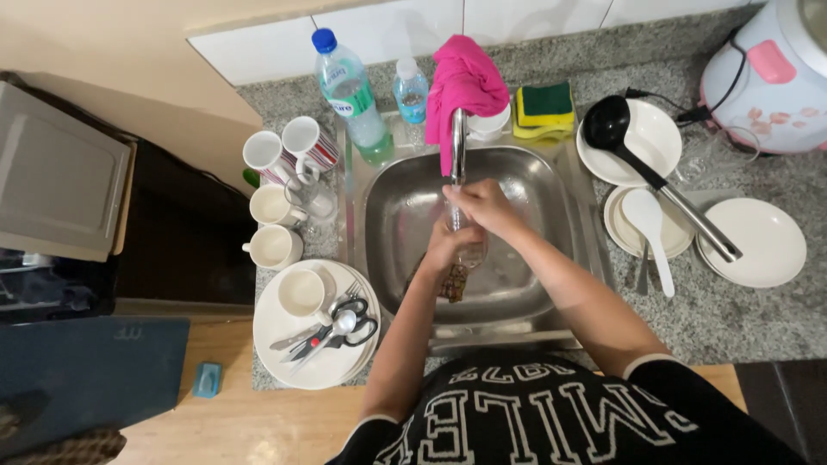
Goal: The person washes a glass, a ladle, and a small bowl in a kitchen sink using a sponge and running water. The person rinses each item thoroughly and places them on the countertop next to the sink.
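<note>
Both my hands are over the steel sink (pixel 405 185), under the tap (pixel 457 142). My right hand (pixel 487 207) grips the top of a clear drinking glass (pixel 471 252). My left hand (pixel 441 251) is closed around the lower part of the glass, pressing a brownish scrubbing pad (pixel 453 282) against it. The glass is largely hidden by my fingers. A pink cloth (pixel 463 82) hangs over the tap.
Left of the sink: several mugs (pixel 274 246) and stacked plates (pixel 323 366) holding a cup, scissors and cutlery. Behind: two plastic bottles (pixel 353 90) and a sponge (pixel 544 108). Right: bowls and plates with a black ladle (pixel 659 176), a white spoon (pixel 650 232), and a rice cooker (pixel 767 73).
</note>
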